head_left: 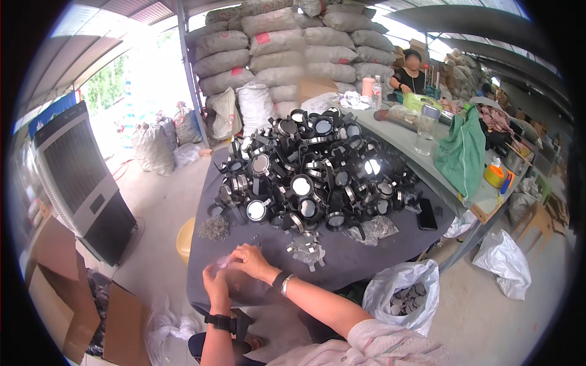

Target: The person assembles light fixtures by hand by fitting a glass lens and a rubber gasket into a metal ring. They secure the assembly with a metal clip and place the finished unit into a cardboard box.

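Note:
Near the front left of the dark-covered table (281, 268), my left hand (215, 285) and my right hand (251, 262) come together. Between their fingertips is a small, thin pinkish piece (223, 261), too blurred to name. Both hands have their fingers pinched on it. Beyond them rises a large heap of black round parts (302, 185) with shiny disc faces and black bands. A little pile of fine metal bits (213, 228) lies just past my left hand. Some clear plastic pieces (307, 250) lie to the right of my right hand.
A black phone (426, 214) and a clear bag of small parts (373, 230) lie at the table's right. An open white sack (403, 274) holding dark discs stands below. Left are a cardboard box (125, 323), a yellow container (185, 241) and an air cooler (79, 171). A person (410, 76) sits beyond.

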Tool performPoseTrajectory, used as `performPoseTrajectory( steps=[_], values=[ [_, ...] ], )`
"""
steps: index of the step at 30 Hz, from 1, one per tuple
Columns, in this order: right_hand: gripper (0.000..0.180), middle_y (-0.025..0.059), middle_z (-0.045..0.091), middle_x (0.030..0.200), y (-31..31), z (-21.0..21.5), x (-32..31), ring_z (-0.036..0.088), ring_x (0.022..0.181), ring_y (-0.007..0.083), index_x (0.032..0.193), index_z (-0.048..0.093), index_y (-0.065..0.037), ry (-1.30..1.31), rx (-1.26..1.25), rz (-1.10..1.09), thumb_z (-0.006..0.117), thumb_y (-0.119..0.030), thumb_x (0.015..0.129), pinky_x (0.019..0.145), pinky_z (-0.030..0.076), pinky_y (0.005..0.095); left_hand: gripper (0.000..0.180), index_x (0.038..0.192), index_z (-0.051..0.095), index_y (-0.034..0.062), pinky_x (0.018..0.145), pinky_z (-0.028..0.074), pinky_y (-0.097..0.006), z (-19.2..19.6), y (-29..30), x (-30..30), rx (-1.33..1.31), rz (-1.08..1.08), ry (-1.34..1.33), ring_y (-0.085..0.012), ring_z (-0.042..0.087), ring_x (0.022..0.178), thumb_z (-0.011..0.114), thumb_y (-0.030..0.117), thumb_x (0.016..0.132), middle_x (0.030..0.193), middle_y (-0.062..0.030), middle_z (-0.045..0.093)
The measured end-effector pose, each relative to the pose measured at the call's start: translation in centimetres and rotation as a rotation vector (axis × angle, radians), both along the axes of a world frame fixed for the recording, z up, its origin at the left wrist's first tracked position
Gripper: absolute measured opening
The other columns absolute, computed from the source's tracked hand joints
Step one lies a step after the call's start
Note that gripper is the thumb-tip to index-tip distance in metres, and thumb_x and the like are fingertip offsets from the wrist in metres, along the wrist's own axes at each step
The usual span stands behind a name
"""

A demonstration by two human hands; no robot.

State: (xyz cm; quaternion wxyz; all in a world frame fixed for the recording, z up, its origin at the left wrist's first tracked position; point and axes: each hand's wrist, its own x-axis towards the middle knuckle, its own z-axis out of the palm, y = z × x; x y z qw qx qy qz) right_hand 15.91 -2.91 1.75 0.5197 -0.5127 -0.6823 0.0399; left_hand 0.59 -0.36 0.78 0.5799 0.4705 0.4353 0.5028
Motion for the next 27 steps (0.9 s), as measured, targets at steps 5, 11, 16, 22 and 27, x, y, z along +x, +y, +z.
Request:
performPoseTrajectory(
  steps=[5,11,16,22,27],
  values=[
    [0.017,0.0039,0.060,0.076,0.6,0.2,-0.9,0.055,0.079,0.0257,0.077,0.064,-0.010,-0.018,0.034,0.013,0.075,-0.022,0.071,0.069,0.044,0.0368,0.018,0.106,0.048,0.0045,0.036,0.044,-0.031,1.0,-0.5,-1.2,-0.074,-0.047,-0.087,-0.0190,0.051,0.042,0.051,0.010,0.089,0.063,-0.0090,0.055],
    [0.023,0.0060,0.056,0.077,0.3,0.6,-0.6,0.053,0.082,0.0265,0.076,0.060,-0.009,0.006,-0.078,0.072,0.074,-0.027,0.073,0.071,0.043,0.0361,0.005,0.091,0.050,0.0048,0.036,0.043,-0.031,1.7,-1.0,-1.9,-0.081,-0.168,-0.091,-0.0190,0.050,0.041,0.051,0.008,0.088,0.060,-0.0083,0.054],
    [0.025,0.0099,0.058,0.080,-0.8,2.1,-1.6,0.056,0.081,0.0295,0.078,0.062,-0.005,-0.060,-0.216,0.126,0.073,-0.028,0.072,0.070,0.044,0.0385,0.004,0.086,0.050,0.0050,0.034,0.041,-0.031,0.2,0.0,-2.7,-0.065,-0.103,-0.006,-0.0193,0.050,0.039,0.053,0.008,0.087,0.059,-0.0082,0.054],
    [0.018,0.0133,0.068,0.081,-4.3,5.1,4.9,0.066,0.076,0.0248,0.085,0.069,-0.001,0.077,-0.287,-0.229,0.068,-0.016,0.074,0.070,0.051,0.0342,0.012,0.089,0.057,0.0021,0.036,0.040,-0.028,2.7,-1.0,-1.3,0.020,-0.097,-0.039,-0.0150,0.051,0.042,0.061,0.012,0.084,0.063,-0.0068,0.054],
    [0.027,0.0194,0.067,0.086,-7.3,3.8,7.9,0.065,0.084,0.0338,0.088,0.068,0.001,-0.158,-0.539,-0.230,0.071,-0.023,0.075,0.074,0.051,0.0391,0.007,0.084,0.056,0.0045,0.036,0.038,-0.026,2.8,-0.6,-1.4,-0.052,-0.081,0.064,-0.0130,0.050,0.041,0.061,0.009,0.082,0.061,-0.0033,0.053]
  ],
)
